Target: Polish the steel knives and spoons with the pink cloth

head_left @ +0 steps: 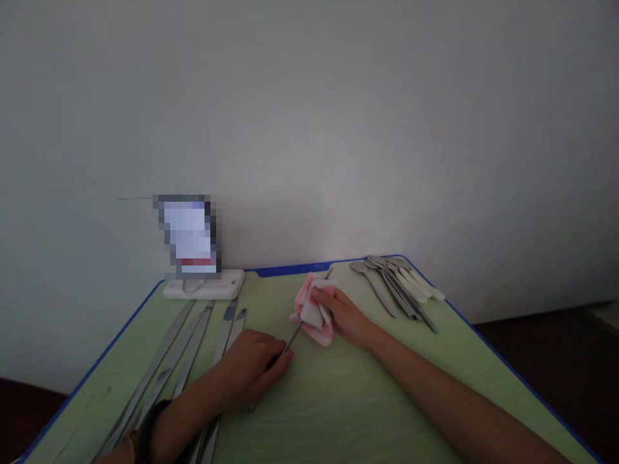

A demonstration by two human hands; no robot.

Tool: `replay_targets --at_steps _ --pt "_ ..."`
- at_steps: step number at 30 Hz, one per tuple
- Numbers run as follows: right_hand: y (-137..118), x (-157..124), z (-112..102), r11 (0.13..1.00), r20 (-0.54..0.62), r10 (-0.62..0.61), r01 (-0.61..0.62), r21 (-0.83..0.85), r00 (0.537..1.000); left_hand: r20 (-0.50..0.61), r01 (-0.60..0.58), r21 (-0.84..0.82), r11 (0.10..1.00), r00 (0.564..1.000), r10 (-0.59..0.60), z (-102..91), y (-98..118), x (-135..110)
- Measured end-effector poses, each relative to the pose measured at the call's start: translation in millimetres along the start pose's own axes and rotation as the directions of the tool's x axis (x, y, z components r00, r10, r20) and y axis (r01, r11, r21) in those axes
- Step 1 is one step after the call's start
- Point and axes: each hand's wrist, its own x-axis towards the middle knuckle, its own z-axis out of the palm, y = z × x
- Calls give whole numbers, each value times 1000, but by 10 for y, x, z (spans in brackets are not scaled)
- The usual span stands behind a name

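Observation:
My left hand point(256, 367) is closed round the handle of a metal table knife point(293, 336), seen nearly edge-on and slanting up to the right over the table. Wrapped about the knife's middle is a pink and white cloth point(314, 312), which hides most of the blade; only the thin tip sticks out beyond it. My right hand point(345, 316) pinches this cloth from the right side, with the thumb on top. Beside and under my left forearm lie several long flat metal knives point(169, 348), partly hidden by the arm.
At the right back of the green table point(377, 399), metal spoons point(374, 287) lie bunched with several white-handled pieces of cutlery point(418, 283). A blurred-out screen point(191, 235) stands on a white base point(227, 287) at the back left. Behind the table rises a grey wall point(309, 129).

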Motion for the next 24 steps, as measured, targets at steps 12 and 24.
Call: replay_targets --at_steps 12,24 --pt "11 0 -3 1000 -22 -8 9 18 1000 -1 -6 -7 1000 1000 6 -7 4 -2" --pt "10 0 -5 1000 -18 -12 12 10 1000 15 -3 1 1000 1000 3 -13 9 -1"
